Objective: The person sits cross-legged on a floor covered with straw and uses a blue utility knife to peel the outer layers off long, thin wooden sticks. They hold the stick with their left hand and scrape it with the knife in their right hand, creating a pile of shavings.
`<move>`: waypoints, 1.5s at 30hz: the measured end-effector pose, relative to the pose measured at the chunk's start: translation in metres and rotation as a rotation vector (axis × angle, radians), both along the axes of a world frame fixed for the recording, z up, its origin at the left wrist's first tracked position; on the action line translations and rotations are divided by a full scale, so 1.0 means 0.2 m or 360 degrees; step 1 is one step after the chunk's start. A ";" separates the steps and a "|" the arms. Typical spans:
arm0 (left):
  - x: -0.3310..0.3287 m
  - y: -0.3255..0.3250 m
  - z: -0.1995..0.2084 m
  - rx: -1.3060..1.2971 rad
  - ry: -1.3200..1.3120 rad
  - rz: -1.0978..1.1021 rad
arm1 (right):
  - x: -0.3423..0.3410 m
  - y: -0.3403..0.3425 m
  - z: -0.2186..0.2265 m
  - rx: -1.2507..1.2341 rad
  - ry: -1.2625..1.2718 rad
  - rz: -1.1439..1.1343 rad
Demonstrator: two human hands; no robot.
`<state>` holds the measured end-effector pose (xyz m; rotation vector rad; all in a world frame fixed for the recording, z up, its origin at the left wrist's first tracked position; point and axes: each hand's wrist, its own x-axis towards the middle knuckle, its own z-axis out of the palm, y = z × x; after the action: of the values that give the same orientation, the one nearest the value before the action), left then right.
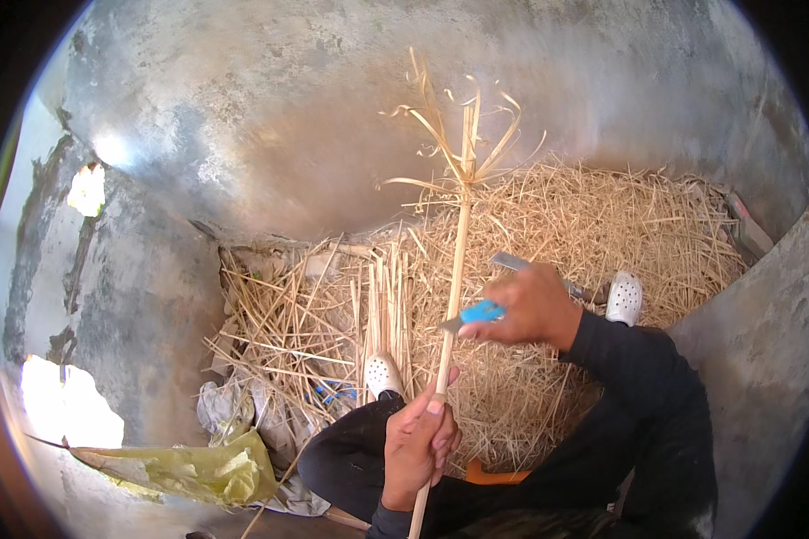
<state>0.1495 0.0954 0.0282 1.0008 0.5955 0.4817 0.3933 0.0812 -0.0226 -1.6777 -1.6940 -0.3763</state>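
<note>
A long pale wooden stick [459, 247] runs up from the lower edge at a slight tilt. Curled shavings [466, 162] fan out near its top end, still attached. My left hand [420, 437] is wrapped round the stick's lower part. In my closed right hand [532, 305] is a blue-handled utility knife [483, 312], its blade at the stick a little above my left hand. A grey metal bar [510, 260] shows behind the right hand; I cannot tell whether it belongs to the knife.
Thin shavings [602, 242] lie heaped against the concrete wall [288, 135]. Loose sticks [288, 314] are scattered at left. White clogs [625, 298] are on my feet. A yellowish plastic sheet [189, 467] lies at lower left, and an orange object [494, 476] shows beneath my legs.
</note>
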 end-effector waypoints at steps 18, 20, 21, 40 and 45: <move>-0.06 -0.05 0.01 0.0399 0.0311 0.0123 | 0.12 0.10 -0.01 -0.0275 0.0280 -0.0145; -0.04 -0.04 -0.01 0.0438 0.0402 0.0062 | 0.27 0.13 0.03 -0.0314 0.0348 -0.0344; -0.05 -0.05 -0.02 0.0398 0.0385 0.0072 | 0.22 0.10 0.01 -0.0303 0.0303 -0.0294; -0.03 -0.03 -0.02 -0.0078 0.0154 0.0060 | 0.31 0.14 -0.03 -0.0486 0.0308 -0.0378; -0.05 0.00 -0.05 -0.0292 -0.0040 0.0131 | 0.02 0.05 -0.01 -0.0274 -0.0020 -0.0099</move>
<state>0.1404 0.0945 0.0186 0.7971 0.6483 0.5024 0.3980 0.0916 -0.0243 -1.8592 -1.7277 -0.2776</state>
